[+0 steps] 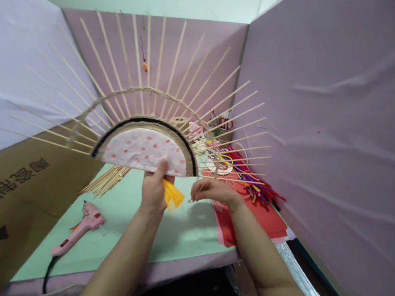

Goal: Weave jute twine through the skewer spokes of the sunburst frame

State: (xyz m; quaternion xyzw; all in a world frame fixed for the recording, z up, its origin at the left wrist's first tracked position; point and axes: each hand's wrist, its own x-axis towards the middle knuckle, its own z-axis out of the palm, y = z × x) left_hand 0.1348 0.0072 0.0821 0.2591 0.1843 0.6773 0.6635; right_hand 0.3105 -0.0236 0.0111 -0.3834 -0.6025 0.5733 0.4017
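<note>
A half-round fan (146,149) is held up in front of me, its middle covered in white cloth with small red prints. Black and tan cord edges the cloth, and thin wooden sticks radiate out from it. Twine (160,92) runs in an arc across the sticks, partway along their length. My left hand (155,186) grips the fan's straight bottom edge, thumb on the cloth, with a yellow tassel (172,194) hanging beside the palm. Below the right end of the fan, my right hand (213,190) pinches a thin strand of twine (191,200) between its fingertips.
On the pale green table lie a pink glue gun (78,229) and a bundle of sticks (107,178). Red sheets (262,226) and colourful pipe cleaners (249,176) lie at the right. A cardboard panel (26,189) stands left; lilac walls (332,113) enclose the table.
</note>
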